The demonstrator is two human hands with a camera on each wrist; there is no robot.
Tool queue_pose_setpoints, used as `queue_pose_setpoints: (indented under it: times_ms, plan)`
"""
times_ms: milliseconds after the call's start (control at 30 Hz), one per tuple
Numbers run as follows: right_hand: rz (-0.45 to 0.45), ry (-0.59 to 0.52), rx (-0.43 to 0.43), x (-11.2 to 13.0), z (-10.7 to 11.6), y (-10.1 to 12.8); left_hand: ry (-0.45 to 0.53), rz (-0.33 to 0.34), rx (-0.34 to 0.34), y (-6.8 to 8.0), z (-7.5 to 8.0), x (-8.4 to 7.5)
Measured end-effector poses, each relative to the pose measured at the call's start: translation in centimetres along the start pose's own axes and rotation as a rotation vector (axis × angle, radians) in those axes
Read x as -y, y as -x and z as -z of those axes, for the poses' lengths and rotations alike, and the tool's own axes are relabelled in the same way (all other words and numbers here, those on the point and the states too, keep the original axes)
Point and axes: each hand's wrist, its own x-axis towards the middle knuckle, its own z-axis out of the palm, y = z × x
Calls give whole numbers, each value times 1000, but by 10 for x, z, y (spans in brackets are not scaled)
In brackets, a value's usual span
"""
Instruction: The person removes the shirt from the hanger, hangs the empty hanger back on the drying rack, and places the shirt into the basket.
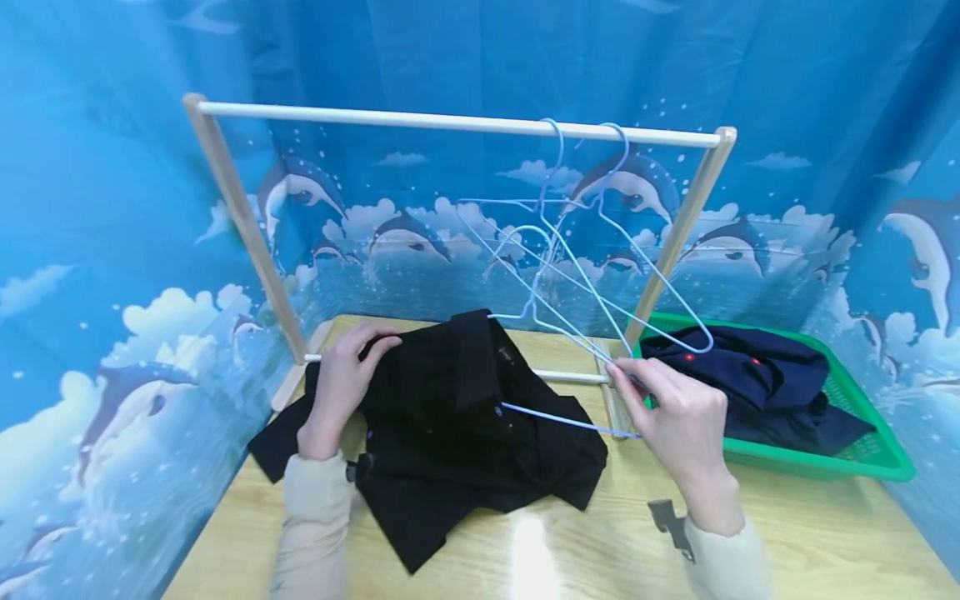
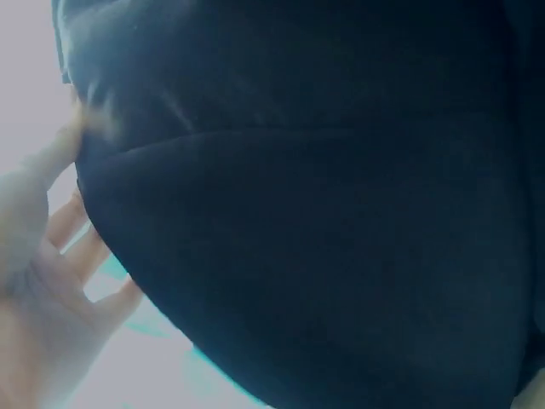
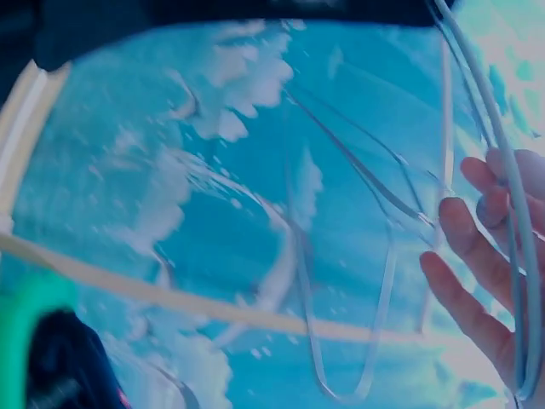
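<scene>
The left hand (image 1: 341, 383) rested on the upper left part of the black shirt (image 1: 450, 417), fingers curled over its edge and gripping the cloth (the left wrist view showed little but dark fabric). The shirt lay flat on the wooden table (image 1: 615, 542) between the two hands. The right hand (image 1: 678, 421) pinched the corner of a light-blue wire hanger (image 1: 558, 333), whose far end reached into the shirt's collar; just right of that hand stood a green basket (image 1: 862, 462) holding dark clothes.

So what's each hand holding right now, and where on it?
The right hand pinches the light blue wire hanger at one end of its bottom bar. The left hand grips the black shirt at its upper left edge.
</scene>
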Motion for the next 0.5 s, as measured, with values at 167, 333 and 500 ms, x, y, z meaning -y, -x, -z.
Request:
queue_pose_setpoints:
  times_ms: [167,333,500]
  plan:
    - [-35,65,-13,-6,28,-7,-54,5,-105,2,10,14]
    - [-65,85,-20,-7,39,-15,-112,19,-144,4,17,18]
    - [-115,86,-58,0,33,-31,-129,-2,-89,2,11,15]
